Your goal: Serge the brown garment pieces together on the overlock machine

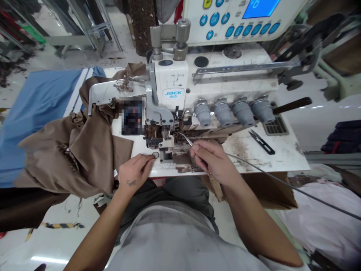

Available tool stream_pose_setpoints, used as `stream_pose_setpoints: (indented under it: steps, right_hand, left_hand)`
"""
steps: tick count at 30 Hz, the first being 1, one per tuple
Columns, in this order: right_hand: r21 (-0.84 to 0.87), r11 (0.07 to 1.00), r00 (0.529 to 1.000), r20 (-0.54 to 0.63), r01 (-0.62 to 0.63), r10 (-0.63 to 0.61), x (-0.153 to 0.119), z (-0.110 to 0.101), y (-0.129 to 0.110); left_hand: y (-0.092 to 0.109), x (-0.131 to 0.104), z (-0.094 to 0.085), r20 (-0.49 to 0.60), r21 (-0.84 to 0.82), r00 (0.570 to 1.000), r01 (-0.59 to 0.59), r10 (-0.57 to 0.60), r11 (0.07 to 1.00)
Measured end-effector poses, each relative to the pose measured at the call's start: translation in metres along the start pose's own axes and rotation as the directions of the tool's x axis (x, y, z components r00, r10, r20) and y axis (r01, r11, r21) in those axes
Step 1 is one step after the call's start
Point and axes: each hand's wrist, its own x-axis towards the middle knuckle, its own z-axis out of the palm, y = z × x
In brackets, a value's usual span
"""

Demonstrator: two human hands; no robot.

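Note:
A white sewing machine stands in front of me with its lower front showing dark inner parts beside the needles. My right hand is closed on metal tweezers, whose tips reach in among those parts, just right of the needle area. My left hand rests on the white table, left of the presser foot. Its fingers are pressed together near a small dark ring; whether they hold something is too small to tell.
Brown fabric is heaped at the left, over blue cloth. Black thread snips lie on the table at the right, near brown lint. A dark cable crosses above my right forearm. The control panel sits at the top.

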Motion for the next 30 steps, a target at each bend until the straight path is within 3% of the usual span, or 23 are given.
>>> stream_pose_setpoints:
  steps: [30]
  right_hand:
    - [-0.005,0.999,0.999,-0.020,0.044,-0.044,0.0039,0.0013,0.0042]
  left_hand:
    - [0.0007,0.0002,-0.0011,0.021,0.018,1.000,-0.006,0.005,1.000]
